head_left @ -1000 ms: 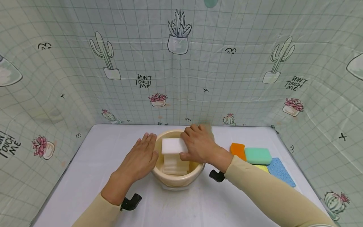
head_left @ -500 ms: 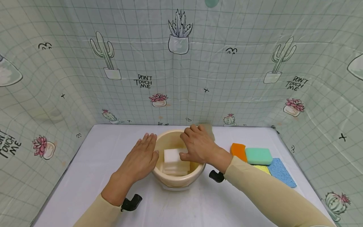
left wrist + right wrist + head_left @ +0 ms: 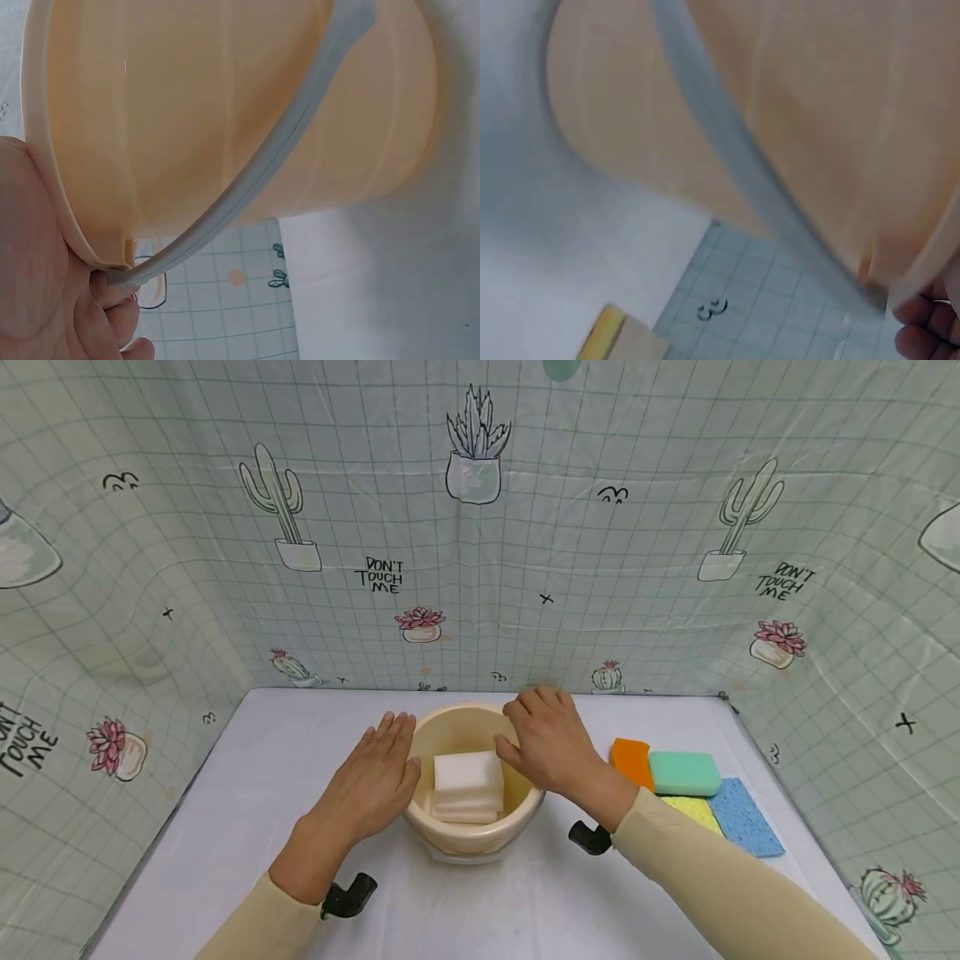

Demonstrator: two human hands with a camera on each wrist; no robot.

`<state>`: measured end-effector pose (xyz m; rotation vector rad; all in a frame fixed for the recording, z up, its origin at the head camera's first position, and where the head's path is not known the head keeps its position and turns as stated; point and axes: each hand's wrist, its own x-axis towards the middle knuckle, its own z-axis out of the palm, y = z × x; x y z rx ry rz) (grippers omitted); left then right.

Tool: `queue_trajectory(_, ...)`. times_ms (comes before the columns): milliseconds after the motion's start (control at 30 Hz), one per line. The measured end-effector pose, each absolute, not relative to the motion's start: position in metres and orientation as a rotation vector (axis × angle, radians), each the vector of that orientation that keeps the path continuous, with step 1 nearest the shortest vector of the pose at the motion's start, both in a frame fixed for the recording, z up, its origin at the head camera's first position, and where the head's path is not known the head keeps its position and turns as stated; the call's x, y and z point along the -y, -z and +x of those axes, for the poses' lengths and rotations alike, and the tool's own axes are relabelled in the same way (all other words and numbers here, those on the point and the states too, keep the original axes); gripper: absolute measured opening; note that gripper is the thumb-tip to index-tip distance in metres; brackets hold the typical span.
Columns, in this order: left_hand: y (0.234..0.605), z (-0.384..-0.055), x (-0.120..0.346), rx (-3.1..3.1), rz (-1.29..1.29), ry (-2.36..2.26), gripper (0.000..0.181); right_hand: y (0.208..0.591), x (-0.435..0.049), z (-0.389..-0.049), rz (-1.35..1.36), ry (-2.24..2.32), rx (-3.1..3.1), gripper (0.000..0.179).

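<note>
A cream bucket (image 3: 470, 839) with a grey handle (image 3: 262, 161) stands mid-table. Inside it lie white sponge blocks (image 3: 468, 774), stacked one on another. My left hand (image 3: 367, 777) rests against the bucket's left rim, fingers straight and pointing away; in the left wrist view its palm lies along the rim near the handle's end. My right hand (image 3: 555, 739) is at the right rim, its fingers loosely bent and nothing held in them. In the right wrist view only some fingertips (image 3: 922, 326) show beside the rim, and the picture is blurred.
To the right lie an orange sponge (image 3: 632, 763), a green sponge (image 3: 684, 773), a yellow sponge cloth (image 3: 693, 812) and a blue one (image 3: 745, 818). A yellow-and-beige sponge (image 3: 622, 337) is behind the bucket. Patterned curtain (image 3: 472, 552) surrounds the table.
The top white sponge block has dropped from my right hand deeper into the bucket. My right hand has since shifted to the right. My left hand has stayed put.
</note>
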<state>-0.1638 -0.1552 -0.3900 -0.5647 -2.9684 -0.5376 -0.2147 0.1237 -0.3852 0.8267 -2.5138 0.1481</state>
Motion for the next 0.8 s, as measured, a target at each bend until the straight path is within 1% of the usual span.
queue_trajectory(200,0.391,-0.165,0.155,2.964,-0.568,0.541,0.061,0.383,-0.163,-0.221,0.822,-0.085,2.378,0.031)
queue_trajectory(433,0.391,-0.165,0.155,2.974,-0.56,0.551,0.062,0.377,-0.221,-0.226,0.812,0.1,2.413,0.036)
queue_trajectory(567,0.39,-0.165,0.155,2.979,-0.56,0.561,0.062,0.379,-0.248,-0.225,0.777,0.177,2.468,0.039)
queue_trajectory(800,0.39,-0.164,0.155,2.993,-0.563,0.566,0.062,0.386,-0.283,-0.217,0.673,0.242,2.569,0.04)
